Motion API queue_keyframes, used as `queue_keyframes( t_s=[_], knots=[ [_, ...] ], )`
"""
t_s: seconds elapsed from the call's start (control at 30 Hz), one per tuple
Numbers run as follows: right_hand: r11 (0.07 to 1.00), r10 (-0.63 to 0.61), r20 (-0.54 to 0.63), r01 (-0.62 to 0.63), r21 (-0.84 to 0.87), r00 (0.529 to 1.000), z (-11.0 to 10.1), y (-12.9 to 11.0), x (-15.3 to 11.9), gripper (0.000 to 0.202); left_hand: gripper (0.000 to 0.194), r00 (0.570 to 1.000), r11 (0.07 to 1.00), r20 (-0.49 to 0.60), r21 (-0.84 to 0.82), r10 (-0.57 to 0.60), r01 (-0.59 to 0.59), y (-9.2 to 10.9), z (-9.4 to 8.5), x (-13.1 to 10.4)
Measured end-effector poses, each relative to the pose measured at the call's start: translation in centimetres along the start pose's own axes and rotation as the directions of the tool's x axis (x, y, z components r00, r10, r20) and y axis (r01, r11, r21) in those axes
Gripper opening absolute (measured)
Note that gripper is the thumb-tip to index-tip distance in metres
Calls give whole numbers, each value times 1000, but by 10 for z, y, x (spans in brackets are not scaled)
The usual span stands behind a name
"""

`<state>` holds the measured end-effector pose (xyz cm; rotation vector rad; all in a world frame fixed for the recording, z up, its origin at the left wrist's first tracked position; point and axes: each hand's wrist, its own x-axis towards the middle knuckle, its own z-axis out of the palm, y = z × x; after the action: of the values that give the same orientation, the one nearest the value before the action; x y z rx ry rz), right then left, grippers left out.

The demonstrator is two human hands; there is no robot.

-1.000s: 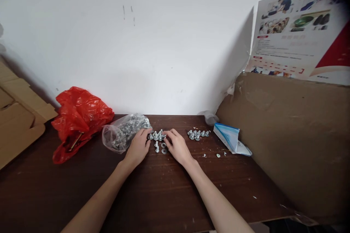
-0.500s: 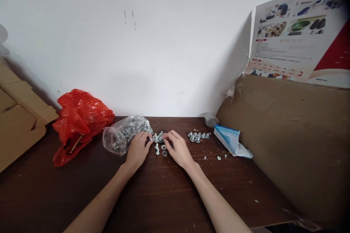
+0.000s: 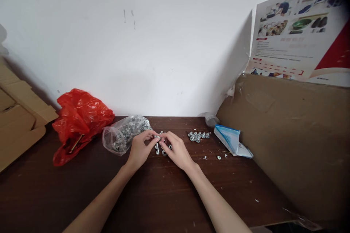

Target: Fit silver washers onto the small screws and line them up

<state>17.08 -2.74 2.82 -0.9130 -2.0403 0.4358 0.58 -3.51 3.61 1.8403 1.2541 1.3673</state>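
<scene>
At the middle of the dark table, my left hand [image 3: 141,150] pinches a small silver metal piece, probably a screw, between thumb and fingers. My right hand [image 3: 177,150] meets it there, its fingertips closed at the same piece; what they grip is too small to make out. Just below the fingertips lie silver screws [image 3: 157,149] and a flat washer [image 3: 164,153], partly covered by my right hand. A clear bag of metal parts [image 3: 125,133] sits left of my left hand. Several silver screws [image 3: 198,137] stand in a group to the right.
A red plastic bag [image 3: 82,116] and cardboard [image 3: 23,116] are at the left. A blue-and-white packet [image 3: 229,140], a small clear cup [image 3: 211,120] and scraps [image 3: 219,157] lie right. A large cardboard panel [image 3: 290,131] borders the right side; a white wall [image 3: 172,43] rises behind.
My left hand's fingertips have moved right and now meet those of my right hand. A small ring now shows beside my right fingers.
</scene>
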Motion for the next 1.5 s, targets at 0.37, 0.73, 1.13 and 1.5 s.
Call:
queue_keyframes(
  t_s=[0.37, 0.73, 1.13, 1.5],
  knots=[
    [997, 20, -52, -16, 70, 998, 1, -1, 0, 10, 15, 992, 954, 6, -273, -125, 122, -3, 3, 3],
    [997, 3, -82, 3, 80, 997, 2, 3, 1, 10, 21, 989, 937, 44, -316, -141, 147, 1, 2, 3],
    [999, 3, -92, 1, 34, 996, -2, -1, 2, 1, 17, 993, 975, 112, -212, -48, 71, -5, 3, 2],
    [998, -22, -131, 30, 58, 991, -2, -2, 0, 2, 26, 998, 998, 67, -60, -13, 17, 6, -3, 2]
  ],
)
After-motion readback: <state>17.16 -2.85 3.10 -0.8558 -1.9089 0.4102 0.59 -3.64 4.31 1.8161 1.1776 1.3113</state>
